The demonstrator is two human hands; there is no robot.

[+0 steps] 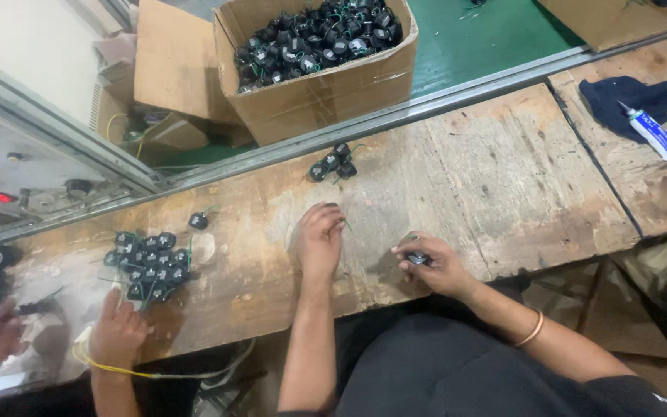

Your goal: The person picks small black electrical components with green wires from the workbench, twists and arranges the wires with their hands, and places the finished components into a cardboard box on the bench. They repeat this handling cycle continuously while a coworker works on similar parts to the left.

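Component sits gripped in right hand.

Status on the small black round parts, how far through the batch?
Looks done: black parts heaped on the worn wooden bench at left. In hand: right hand holds one, left hand rests beside. Left: small cluster ahead, cardboard box still full.

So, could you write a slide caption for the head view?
Right hand grips a small black part, left hand rests on the wooden bench.
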